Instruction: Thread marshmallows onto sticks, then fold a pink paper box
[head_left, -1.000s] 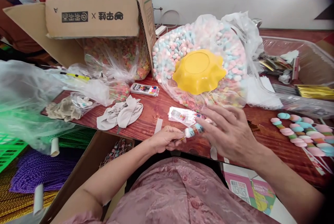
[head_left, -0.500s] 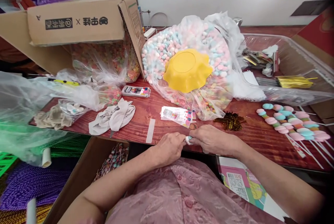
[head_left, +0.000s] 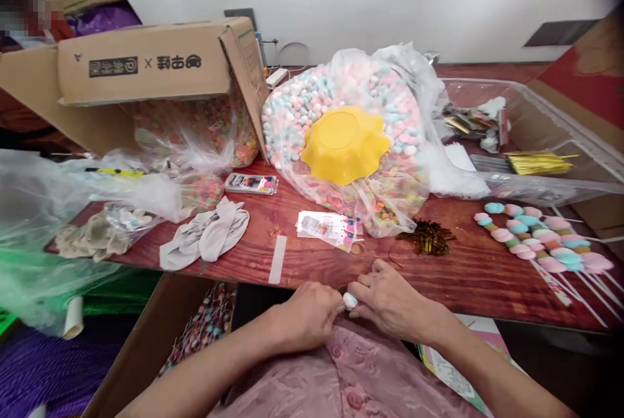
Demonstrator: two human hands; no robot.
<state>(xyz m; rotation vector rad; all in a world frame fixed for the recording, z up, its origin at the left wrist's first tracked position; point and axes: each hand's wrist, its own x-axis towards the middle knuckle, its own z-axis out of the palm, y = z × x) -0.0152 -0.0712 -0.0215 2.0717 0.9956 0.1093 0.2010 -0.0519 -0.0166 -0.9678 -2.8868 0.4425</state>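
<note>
A small white and pale-blue marshmallow shows between my hands, just past the table's front edge. The fingers of my right hand are closed around its side. My left hand is curled shut right beside it, and whatever it grips is hidden by the fingers. Printed cards lie on the table beyond my hands, with a bunch of gold twist ties to their right. Several finished marshmallow skewers on white sticks rest at the right.
A yellow wavy-rimmed bowl sits upside down on a big bag of marshmallows. At the left stands a cardboard box; a clear plastic bin is at the right. Light cloth gloves lie near the front edge.
Both hands have come down slightly toward my lap, with the marshmallow between them. My view has tilted up a little, so the table appears lower.
</note>
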